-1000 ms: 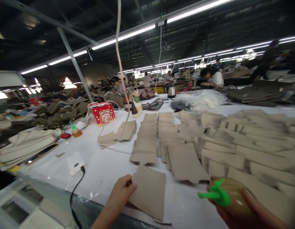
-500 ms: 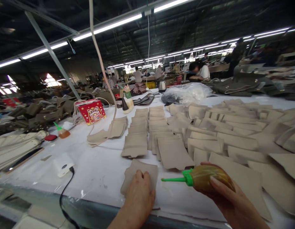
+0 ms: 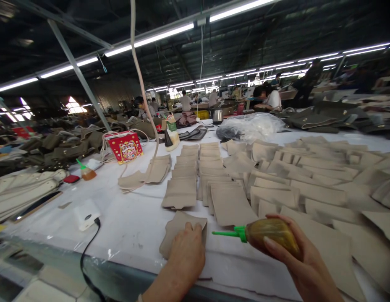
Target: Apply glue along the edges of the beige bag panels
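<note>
My right hand is wrapped round a squeeze bottle of amber liquid, probably glue. Its green nozzle points left, level above the white table, with the tip just right of a beige cut piece. That piece looks like leather or fabric and lies near the front edge of the table. Over its right part, my left hand has its fingers bent and closed on it; the thumb is hidden. Beyond both hands lie overlapping rows of similar beige pieces.
A white device with a black cable lies on the left of the table. Farther back are a second glue bottle, a red box, a hanging hose and clear plastic. People sit in the background.
The view has shifted slightly. My right hand has drawn the bottle a little left and its nozzle tip now sits nearer the piece. My left hand has slid slightly right on the piece.
</note>
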The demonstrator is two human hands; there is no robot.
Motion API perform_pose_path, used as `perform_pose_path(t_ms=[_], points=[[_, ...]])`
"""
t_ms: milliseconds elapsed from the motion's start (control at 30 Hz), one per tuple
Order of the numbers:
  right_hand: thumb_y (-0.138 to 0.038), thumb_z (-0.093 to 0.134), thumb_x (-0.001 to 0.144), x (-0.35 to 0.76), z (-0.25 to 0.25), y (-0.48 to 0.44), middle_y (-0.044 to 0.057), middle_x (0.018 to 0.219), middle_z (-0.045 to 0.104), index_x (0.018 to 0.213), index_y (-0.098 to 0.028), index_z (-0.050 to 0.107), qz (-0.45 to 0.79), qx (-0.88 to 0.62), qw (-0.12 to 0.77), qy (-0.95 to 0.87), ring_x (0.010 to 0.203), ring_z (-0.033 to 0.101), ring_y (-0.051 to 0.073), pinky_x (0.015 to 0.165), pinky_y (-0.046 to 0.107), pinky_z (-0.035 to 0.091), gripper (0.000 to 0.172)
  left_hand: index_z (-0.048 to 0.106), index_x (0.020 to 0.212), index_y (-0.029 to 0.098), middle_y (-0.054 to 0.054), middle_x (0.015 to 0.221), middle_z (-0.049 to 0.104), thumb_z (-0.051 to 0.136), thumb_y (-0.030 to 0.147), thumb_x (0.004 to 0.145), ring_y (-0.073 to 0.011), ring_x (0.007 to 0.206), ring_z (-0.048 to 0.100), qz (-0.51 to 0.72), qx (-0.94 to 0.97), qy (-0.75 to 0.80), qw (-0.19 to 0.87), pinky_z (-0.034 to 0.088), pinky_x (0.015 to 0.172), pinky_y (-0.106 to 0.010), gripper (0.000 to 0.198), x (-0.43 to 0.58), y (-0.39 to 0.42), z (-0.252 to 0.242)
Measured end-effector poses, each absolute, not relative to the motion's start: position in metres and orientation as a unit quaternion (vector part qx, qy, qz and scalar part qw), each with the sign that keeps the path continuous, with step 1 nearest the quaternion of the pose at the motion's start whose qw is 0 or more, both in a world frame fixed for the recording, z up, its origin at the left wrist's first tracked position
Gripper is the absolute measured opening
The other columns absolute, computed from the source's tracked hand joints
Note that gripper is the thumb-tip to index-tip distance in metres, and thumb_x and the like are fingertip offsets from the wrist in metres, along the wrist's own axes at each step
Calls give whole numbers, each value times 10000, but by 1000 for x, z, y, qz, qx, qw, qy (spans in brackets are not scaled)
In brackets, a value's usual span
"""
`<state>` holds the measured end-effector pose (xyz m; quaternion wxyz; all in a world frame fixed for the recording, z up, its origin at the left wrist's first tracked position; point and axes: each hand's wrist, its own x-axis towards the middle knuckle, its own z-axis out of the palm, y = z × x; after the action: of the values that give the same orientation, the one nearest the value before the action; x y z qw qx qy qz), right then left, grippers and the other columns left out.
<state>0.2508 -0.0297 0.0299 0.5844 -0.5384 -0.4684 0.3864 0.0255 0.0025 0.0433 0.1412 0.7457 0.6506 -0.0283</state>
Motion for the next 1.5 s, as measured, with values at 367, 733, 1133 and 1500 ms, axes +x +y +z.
perform_pose_path(t_ms=[367, 733, 1133, 1500], points=[[-501, 700, 823, 237, 25, -5, 11, 969, 611, 1201, -246, 446, 326, -530, 483, -617, 822, 619, 230, 720, 283, 491, 522, 471, 1372, 293, -96, 1001, 664, 355, 149, 786, -275, 921, 644, 25, 774, 607, 178, 475, 822, -390, 614, 4, 8, 42], [-431, 674, 835, 235, 25, 4, 62, 1166, 569, 1186, -242, 515, 220, -510, 440, -706, 999, 577, 295, 900, 390, 452, 429, 506, 1323, 314, -78, 986, 639, 389, 194, 813, -239, 873, 633, 20, 766, 620, 167, 461, 785, -345, 537, 6, 5, 31], [-474, 679, 824, 237, 22, 6, 31, 1056, 603, 1161, -246, 506, 250, -532, 441, -678, 881, 607, 260, 782, 343, 482, 442, 508, 1333, 314, -80, 1001, 615, 372, 188, 823, -235, 891, 630, 29, 769, 613, 179, 458, 796, -339, 542, 2, 7, 28], [-469, 669, 848, 238, 14, 0, 35, 1044, 602, 1179, -246, 494, 216, -533, 453, -681, 858, 614, 262, 787, 347, 490, 435, 528, 1324, 279, -73, 1002, 608, 350, 196, 838, -215, 935, 624, 58, 769, 599, 215, 453, 834, -305, 524, -4, 7, 26]])
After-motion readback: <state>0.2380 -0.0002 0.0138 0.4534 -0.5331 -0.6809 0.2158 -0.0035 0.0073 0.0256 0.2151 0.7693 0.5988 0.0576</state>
